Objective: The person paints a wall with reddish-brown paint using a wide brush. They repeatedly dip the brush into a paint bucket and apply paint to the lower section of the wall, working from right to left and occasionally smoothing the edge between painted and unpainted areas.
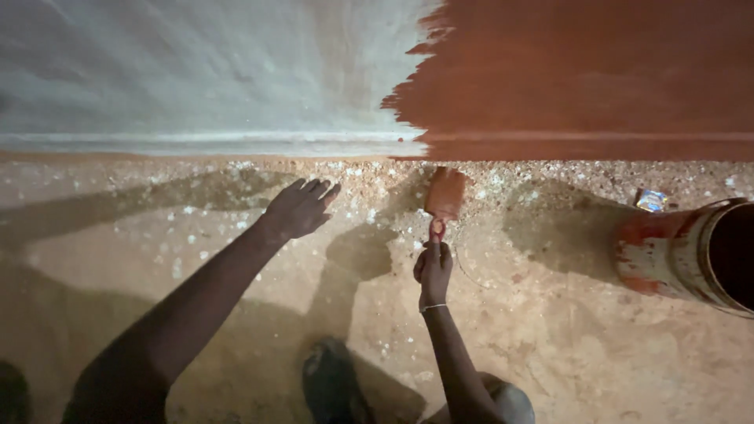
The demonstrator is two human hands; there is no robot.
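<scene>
**1 brush, 1 bucket, 2 hands at the foot of a half-painted wall**

Where the wall [236, 71] meets the sandy ground [550, 330], 1 paintbrush [444, 194] stands nearly upright, its red-brown bristles up against the gravel strip just below the wall's base ledge. The right hand [433, 267] is wrapped tight around the brush handle, fingers curled closed, with 1 thin bracelet on the wrist. The left hand [301, 207] holds nothing: its fingers are spread loosely and stretched toward the wall, the palm low over the ground; whether it touches the sand cannot be told.

The wall shows 2 zones: bare grey on the left and fresh red-brown paint [589, 78] on the right, with a ragged edge between them ending just above the brush. 1 paint-smeared bucket [683, 251] lies tilted at the right edge, well apart from the brush, with 1 small shiny wrapper [651, 199] near it. 1 dark shoe [334, 385] shows at the bottom, between the 2 arms. Open sand lies between brush and bucket and to the left of the left hand.
</scene>
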